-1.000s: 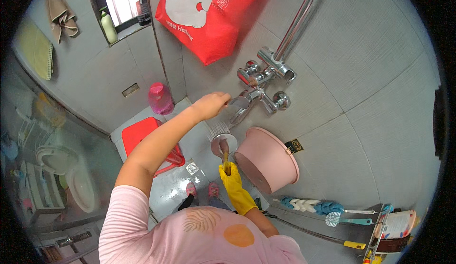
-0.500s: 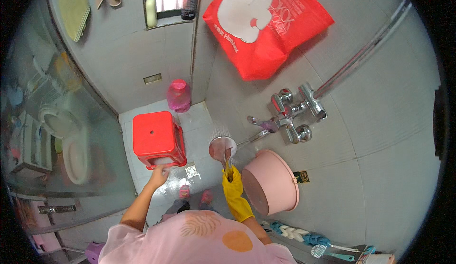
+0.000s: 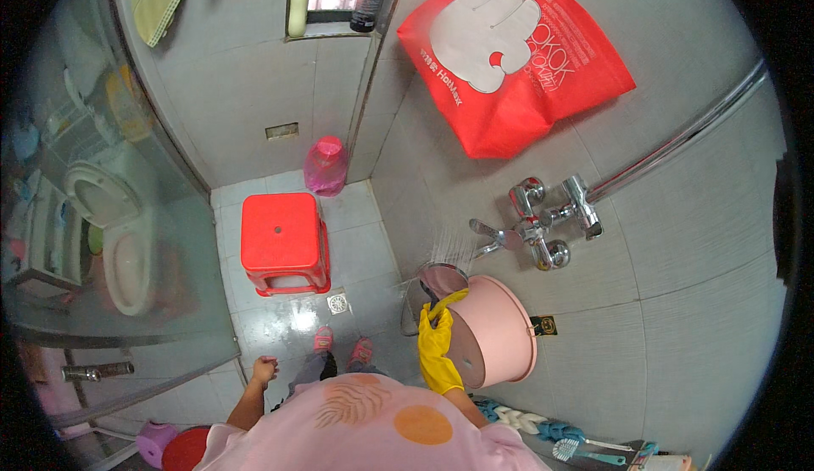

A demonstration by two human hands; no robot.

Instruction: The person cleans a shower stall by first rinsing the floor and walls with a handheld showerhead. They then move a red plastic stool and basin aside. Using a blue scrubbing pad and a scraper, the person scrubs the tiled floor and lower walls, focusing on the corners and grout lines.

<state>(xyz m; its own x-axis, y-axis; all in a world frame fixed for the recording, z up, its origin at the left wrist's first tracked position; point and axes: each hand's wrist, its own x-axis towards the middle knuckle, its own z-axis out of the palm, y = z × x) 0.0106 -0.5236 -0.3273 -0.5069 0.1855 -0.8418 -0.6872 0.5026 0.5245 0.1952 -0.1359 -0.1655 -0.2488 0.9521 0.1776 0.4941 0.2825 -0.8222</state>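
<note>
My right hand (image 3: 436,348), in a yellow rubber glove, grips a shower head (image 3: 444,279) by its handle. Water sprays from the head toward the grey tiled wall. Close beside the glove, a pink tub (image 3: 500,335) rests on its side against that wall, partly covered by the glove. My bare left hand (image 3: 264,371) hangs low by my left side, fingers curled, with nothing visible in it. Beyond it, a red plastic stool (image 3: 280,234) stands upright on the wet floor, apart from both hands.
A chrome mixer tap (image 3: 538,225) juts from the right wall below a red bag (image 3: 517,64). A pink plastic container (image 3: 326,166) stands in the far corner. The floor drain (image 3: 337,303) lies before my pink shoes. On the left is a glass partition (image 3: 170,242).
My left hand has drawn back from the stool's near edge to my side. The right hand has carried the running shower head rightward, close to the tub. The whole view has shifted slightly.
</note>
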